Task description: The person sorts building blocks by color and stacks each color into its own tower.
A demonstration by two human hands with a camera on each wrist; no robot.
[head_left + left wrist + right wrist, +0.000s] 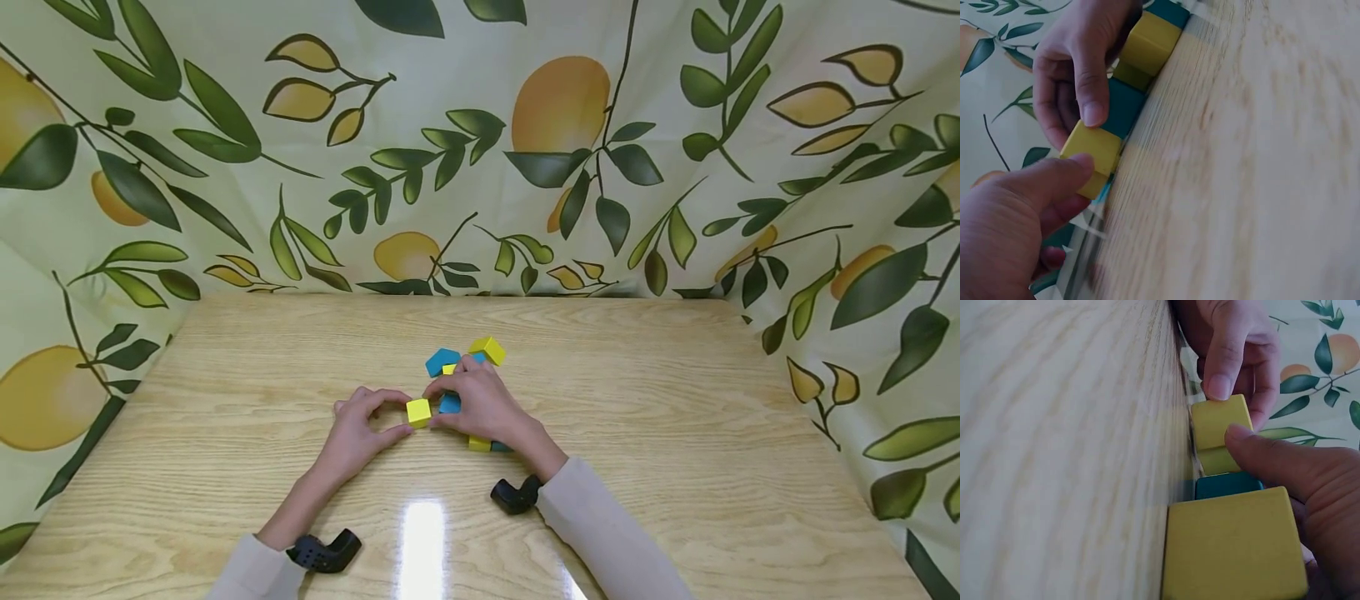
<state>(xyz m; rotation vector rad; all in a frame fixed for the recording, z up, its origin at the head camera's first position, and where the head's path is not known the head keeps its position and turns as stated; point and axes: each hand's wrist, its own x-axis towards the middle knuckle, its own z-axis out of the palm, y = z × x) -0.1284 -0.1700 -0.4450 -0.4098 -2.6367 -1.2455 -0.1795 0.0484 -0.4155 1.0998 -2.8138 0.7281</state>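
A yellow cube [418, 413] is between my two hands, near the middle of the wooden table. My left hand [358, 435] pinches it from the left with thumb and fingers. From the other side, my right hand [486, 403] grips the same cube at its right edge; its thumb [1254, 442] shows at the cube's corner in the right wrist view. Under the right palm lies a blue block [450, 404], partly hidden. In the left wrist view a teal block [1124, 107] stands right beside the held cube.
Beyond the right hand are another blue block [442, 362] and a tilted yellow block [491, 350]. Nearer the wrist sits a yellow block [479, 444] with a dark teal one [500, 447] next to it. A fruit-patterned cloth [465, 67] hangs behind the table [675, 417].
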